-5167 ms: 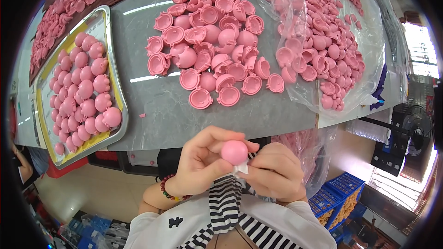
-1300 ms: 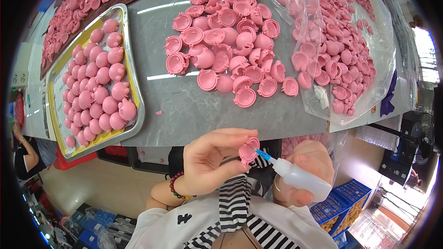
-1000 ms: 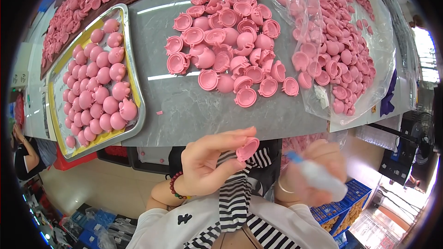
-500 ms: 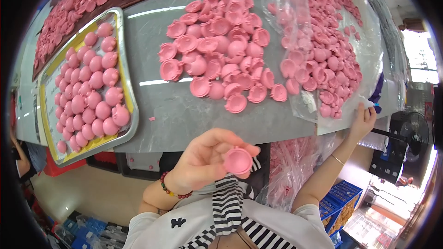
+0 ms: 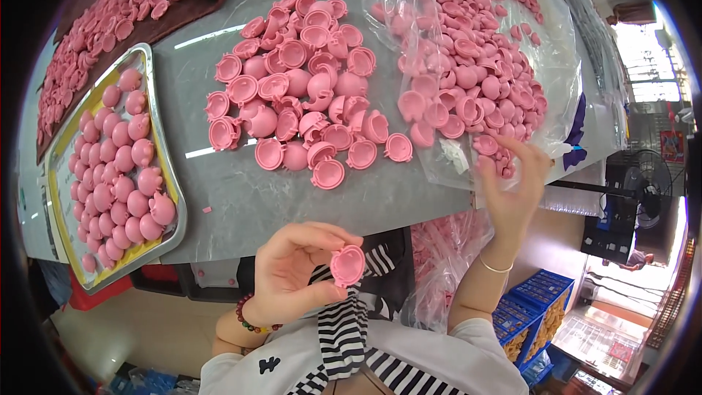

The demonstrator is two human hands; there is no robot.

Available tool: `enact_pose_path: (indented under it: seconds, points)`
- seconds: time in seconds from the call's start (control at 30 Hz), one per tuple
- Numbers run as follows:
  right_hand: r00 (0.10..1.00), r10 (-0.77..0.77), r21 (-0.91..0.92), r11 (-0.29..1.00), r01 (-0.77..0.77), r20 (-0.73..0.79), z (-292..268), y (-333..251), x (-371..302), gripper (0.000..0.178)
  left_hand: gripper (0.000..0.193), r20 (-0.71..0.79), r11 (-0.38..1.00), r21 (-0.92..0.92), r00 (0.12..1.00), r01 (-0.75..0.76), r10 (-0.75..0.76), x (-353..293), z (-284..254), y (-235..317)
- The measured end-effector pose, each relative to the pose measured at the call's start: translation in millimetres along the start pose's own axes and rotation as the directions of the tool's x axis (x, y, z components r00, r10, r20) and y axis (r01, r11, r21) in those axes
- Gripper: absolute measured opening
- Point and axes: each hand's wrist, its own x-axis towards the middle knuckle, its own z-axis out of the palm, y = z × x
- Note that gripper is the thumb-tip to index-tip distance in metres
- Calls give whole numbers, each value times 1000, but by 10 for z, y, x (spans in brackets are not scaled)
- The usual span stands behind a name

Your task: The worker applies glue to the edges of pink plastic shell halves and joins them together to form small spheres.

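My left hand (image 5: 289,271) is closed in front of the table's near edge, pinching a pink plastic half-shell (image 5: 348,265) between thumb and fingers. The shell's hollow inside faces up toward me. My right hand (image 5: 515,183) reaches to the near end of a heap of pink half-shells (image 5: 468,77) lying on clear plastic sheeting (image 5: 563,66). Its thumb and forefinger are apart, with small pink pieces (image 5: 504,162) showing between them. A second loose pile of half-shells (image 5: 292,84) covers the middle of the grey table (image 5: 241,205).
At left stands a metal-rimmed tray (image 5: 164,168) of closed pink balls (image 5: 110,153). Behind it, more pink pieces (image 5: 110,22) lie on brown cloth (image 5: 197,0). A purple item (image 5: 576,139) lies right of the sheeting. Blue crates (image 5: 537,300) stand below right, near a black fan (image 5: 647,175).
My right hand has moved left from beside the purple item to the heap's near end, its fingers now apart. The half-shell in my left hand has turned slightly. The view has shifted.
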Motion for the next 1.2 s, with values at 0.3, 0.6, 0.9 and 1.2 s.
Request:
enact_pose_path:
  seconds: [0.3,0.6,0.9,1.2]
  points:
    - [947,74,637,723,-267,313,59,-590,-88,13,41,34,998,38,998,-51,49,-7,3,1]
    - [924,6,565,790,-239,382,238,-889,-148,28,42,-10,996,77,999,-34,35,-25,-31,44]
    - [925,-154,768,612,-188,349,73,-942,-171,35,42,-33,985,170,998,-44,50,-22,23,7]
    - [941,-253,883,462,-85,223,194,-992,-297,33,35,-48,791,604,987,-94,154,-13,60,19]
